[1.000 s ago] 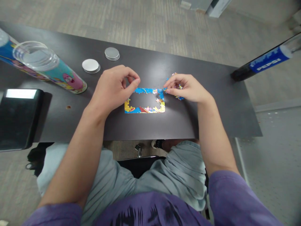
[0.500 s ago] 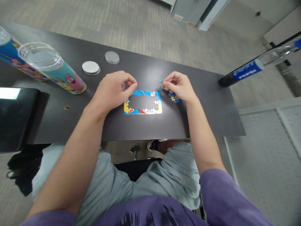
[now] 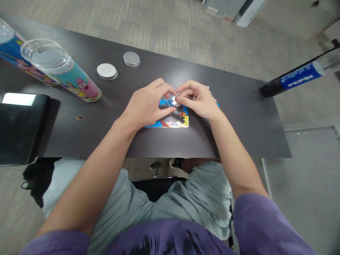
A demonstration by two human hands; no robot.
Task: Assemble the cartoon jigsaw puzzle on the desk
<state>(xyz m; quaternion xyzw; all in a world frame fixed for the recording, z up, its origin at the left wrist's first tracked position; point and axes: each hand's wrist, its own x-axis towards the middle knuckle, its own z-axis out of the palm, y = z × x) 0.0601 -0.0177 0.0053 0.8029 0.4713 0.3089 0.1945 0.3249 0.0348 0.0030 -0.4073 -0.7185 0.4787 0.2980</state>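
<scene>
A small jigsaw frame (image 3: 174, 123), blue and yellow with a hollow middle, lies on the dark table (image 3: 239, 124). My left hand (image 3: 147, 104) rests over its left part with fingers curled and the thumb on its top edge. My right hand (image 3: 199, 101) is closed in a pinch on a small pale puzzle piece (image 3: 174, 100), held over the frame's top edge where both hands meet. A few loose pieces (image 3: 216, 103) peek out behind my right hand.
Two cartoon-printed tubes (image 3: 63, 76) lie at the left, one with a clear cap. Two round metal lids (image 3: 106, 71) sit behind the hands. A black tablet (image 3: 21, 124) lies at the left edge. A Pepsi bottle (image 3: 294, 78) lies at the right.
My right hand has moved left from the loose pile with a piece to the frame's top edge. My left hand has slid right to meet it.
</scene>
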